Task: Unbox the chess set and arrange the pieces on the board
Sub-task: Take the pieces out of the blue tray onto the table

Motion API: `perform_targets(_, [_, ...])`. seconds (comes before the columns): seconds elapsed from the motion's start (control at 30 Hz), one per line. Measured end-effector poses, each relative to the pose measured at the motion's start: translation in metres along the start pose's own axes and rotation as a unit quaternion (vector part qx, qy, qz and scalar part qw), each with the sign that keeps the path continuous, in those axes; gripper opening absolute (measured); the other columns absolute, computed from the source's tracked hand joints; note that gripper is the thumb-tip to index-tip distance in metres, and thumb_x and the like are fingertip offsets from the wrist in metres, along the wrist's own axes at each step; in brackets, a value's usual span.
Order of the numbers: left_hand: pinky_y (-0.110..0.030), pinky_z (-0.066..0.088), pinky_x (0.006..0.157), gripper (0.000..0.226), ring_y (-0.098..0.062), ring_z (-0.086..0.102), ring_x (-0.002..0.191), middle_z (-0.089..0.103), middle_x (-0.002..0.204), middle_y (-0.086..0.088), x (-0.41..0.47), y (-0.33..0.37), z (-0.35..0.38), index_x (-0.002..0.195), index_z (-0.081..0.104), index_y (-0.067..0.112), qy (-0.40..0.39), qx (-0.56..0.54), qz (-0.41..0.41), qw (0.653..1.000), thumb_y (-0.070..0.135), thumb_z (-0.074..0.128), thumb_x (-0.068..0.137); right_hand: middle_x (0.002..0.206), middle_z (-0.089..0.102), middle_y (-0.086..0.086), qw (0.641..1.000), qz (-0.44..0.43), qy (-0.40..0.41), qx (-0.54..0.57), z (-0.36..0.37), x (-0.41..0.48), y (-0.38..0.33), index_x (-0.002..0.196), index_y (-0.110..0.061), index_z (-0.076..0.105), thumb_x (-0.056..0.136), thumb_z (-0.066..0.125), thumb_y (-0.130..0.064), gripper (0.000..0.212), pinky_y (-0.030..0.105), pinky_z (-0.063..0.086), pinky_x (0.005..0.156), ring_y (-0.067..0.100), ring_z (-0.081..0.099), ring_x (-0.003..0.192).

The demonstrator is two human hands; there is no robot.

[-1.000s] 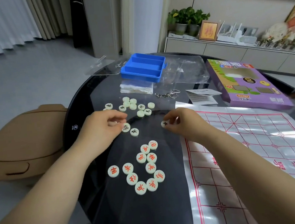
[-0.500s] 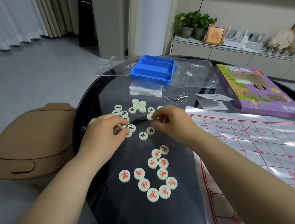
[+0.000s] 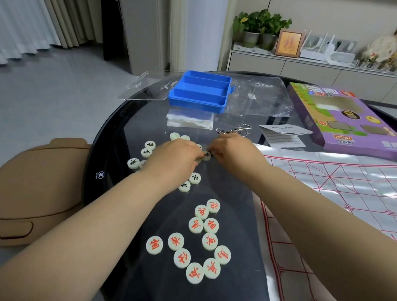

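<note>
Left hand (image 3: 174, 159) and right hand (image 3: 234, 151) meet over far black-marked pieces (image 3: 148, 148), fingertips pinching one piece (image 3: 207, 155) between them; red-marked pieces (image 3: 195, 243) near.

A home living room is showing here. White curtains (image 3: 12, 29) are hanging at the left, and potted plants (image 3: 260, 28) and a framed picture (image 3: 288, 43) are sitting on a long low cabinet (image 3: 305, 67) behind the round dark desk (image 3: 125, 137).
</note>
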State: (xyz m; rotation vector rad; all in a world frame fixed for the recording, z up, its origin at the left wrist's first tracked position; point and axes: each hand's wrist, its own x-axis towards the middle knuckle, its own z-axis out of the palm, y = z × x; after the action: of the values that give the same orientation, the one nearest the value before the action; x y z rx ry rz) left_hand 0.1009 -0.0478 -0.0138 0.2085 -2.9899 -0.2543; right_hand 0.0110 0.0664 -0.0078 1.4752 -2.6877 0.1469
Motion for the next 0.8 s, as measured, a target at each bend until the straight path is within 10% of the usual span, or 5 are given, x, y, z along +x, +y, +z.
perform_targets(0.23, [-0.03, 0.041, 0.073, 0.025, -0.025, 0.055, 0.101, 0.061, 0.106, -0.003, 0.0, 0.006, -0.004, 0.108, 0.059, 0.016, 0.03, 0.07, -0.014, 0.997, 0.018, 0.04, 0.091, 0.113, 0.064, 0.01, 0.993, 0.052, 0.029, 0.105, -0.012, -0.025, -0.001, 0.114, -0.011, 0.061, 0.088, 0.046, -0.006, 0.03, 0.027, 0.039, 0.081, 0.025, 0.057, 0.1])
perform_targets(0.43, [-0.028, 0.032, 0.066, 0.022, -0.025, 0.053, 0.099, 0.059, 0.1, -0.003, 0.002, 0.008, -0.015, 0.098, 0.059, 0.016, -0.005, 0.137, 0.02, 0.99, 0.022, 0.039, 0.093, 0.098, 0.068, 0.014, 0.905, 0.163, 0.028, 0.393, -0.015, -0.042, 0.01, 0.101, -0.001, 0.067, 0.08, 0.063, 0.0, 0.022, 0.038, 0.05, 0.091, 0.015, 0.058, 0.078])
perform_targets(0.57, [-0.028, 0.034, 0.069, 0.025, -0.022, 0.053, 0.102, 0.056, 0.092, 0.0, -0.004, 0.01, -0.019, 0.099, 0.063, 0.018, -0.018, 0.125, 0.02, 0.992, 0.029, 0.042, 0.092, 0.101, 0.069, 0.01, 0.929, 0.135, 0.021, 0.344, -0.013, -0.052, 0.006, 0.1, -0.003, 0.069, 0.081, 0.061, -0.001, 0.02, 0.009, 0.041, 0.068, 0.007, 0.053, 0.073])
perform_targets(0.8, [-0.027, 0.032, 0.067, 0.02, -0.025, 0.053, 0.096, 0.06, 0.094, -0.006, -0.007, 0.016, -0.024, 0.097, 0.064, 0.015, -0.015, 0.08, -0.029, 0.996, 0.02, 0.047, 0.088, 0.108, 0.066, 0.009, 0.963, 0.091, 0.021, 0.252, -0.01, -0.06, -0.002, 0.114, -0.013, 0.063, 0.087, 0.058, -0.018, 0.028, 0.014, 0.029, 0.06, 0.01, 0.047, 0.082])
